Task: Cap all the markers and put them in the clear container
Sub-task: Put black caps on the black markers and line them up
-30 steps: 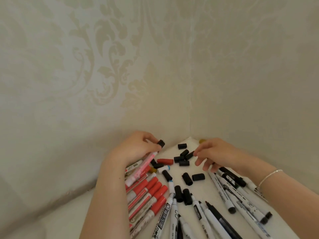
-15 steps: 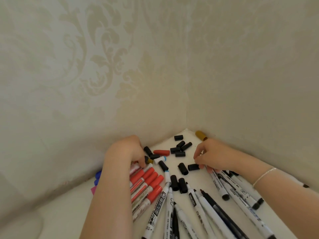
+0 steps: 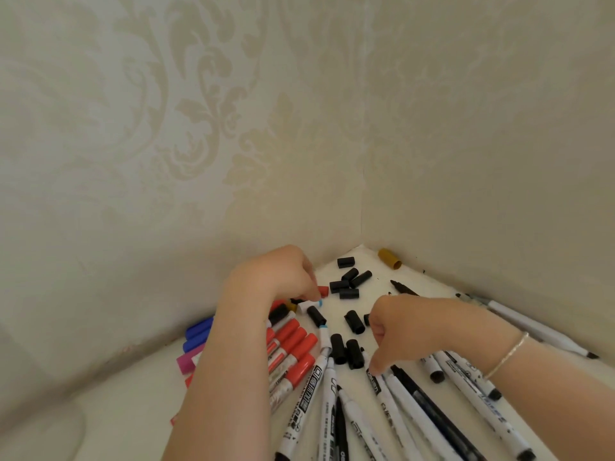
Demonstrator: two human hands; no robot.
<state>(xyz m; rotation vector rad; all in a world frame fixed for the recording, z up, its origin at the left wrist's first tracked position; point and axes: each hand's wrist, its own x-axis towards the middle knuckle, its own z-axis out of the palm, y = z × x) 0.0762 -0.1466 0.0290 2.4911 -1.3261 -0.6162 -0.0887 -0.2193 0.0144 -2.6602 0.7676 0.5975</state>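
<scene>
head view: right hand (image 3: 406,331) pinches the tip end of a white marker (image 3: 387,399), whose long axis runs toward the viewer. loose black caps (image 3: 353,353) lie just left of it; left hand (image 3: 276,277), fingers curled, grip unclear.

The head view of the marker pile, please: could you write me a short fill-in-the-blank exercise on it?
1. The lone cap in the far corner is ____ in colour.
2. The bracelet is on the ____ wrist.
3. The capped markers beside the left forearm mostly have ____ caps.

Missing words: gold; right; red
</scene>
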